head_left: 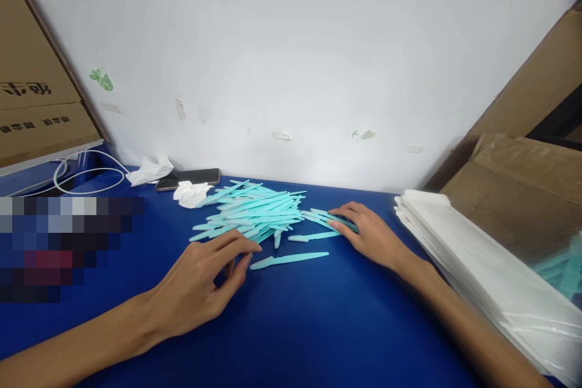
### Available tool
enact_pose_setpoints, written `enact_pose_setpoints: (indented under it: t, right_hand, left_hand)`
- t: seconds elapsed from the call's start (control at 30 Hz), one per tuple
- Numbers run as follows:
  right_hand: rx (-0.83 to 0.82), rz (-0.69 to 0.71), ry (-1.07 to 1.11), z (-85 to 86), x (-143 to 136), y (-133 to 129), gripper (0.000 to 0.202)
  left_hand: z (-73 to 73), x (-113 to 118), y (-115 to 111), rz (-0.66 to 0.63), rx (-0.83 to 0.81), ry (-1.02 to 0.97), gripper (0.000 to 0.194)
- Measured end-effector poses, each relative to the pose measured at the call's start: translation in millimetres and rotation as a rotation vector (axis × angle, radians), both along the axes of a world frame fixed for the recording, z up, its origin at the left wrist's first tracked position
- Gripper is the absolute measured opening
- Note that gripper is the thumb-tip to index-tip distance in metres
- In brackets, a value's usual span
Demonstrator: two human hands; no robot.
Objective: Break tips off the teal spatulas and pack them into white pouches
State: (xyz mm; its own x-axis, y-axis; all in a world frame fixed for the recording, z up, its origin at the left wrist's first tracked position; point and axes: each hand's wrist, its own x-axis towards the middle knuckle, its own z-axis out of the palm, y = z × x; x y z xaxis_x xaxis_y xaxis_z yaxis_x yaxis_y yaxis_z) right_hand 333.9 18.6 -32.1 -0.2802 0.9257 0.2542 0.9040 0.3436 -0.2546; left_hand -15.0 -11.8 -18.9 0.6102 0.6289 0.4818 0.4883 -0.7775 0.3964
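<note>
- Left hand (204,276): loosely curled beside one turquoise eyebrow razor (295,258); hold unclear.
- Right hand (370,235): half-curled over further razors (318,218); grasp cannot be told.
- Razor heap (259,209): slim, tapered, smooth-looking.

White wall (291,42) with stuck scraps (282,136); blue tabletop (309,333) below; cardboard boxes (36,57) both sides.

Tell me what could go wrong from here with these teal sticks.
The right hand is over loose sticks beside the pile, so it might catch the edge and spread the heap. The left hand has its fingertips close to the single stick in front, so a small bump could push it away. The right forearm runs alongside the white stack and might nudge it askew.
</note>
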Motion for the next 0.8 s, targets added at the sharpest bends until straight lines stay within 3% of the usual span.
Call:
enact_pose_setpoints:
  t: [0.33, 0.8]
  right_hand:
    - [-0.041, 0.105, -0.006, 3.0, -3.5, -5.1, 0.045]
    - [-0.176, 0.154, 0.034, 16.0, 16.4, -1.3, 0.037]
  left_hand:
    - [-5.6, -2.5, 2.2, -0.016, -0.039, 0.028, 0.028]
    - [-6.3, -4.3, 2.3, -0.023, -0.048, 0.043, 0.028]
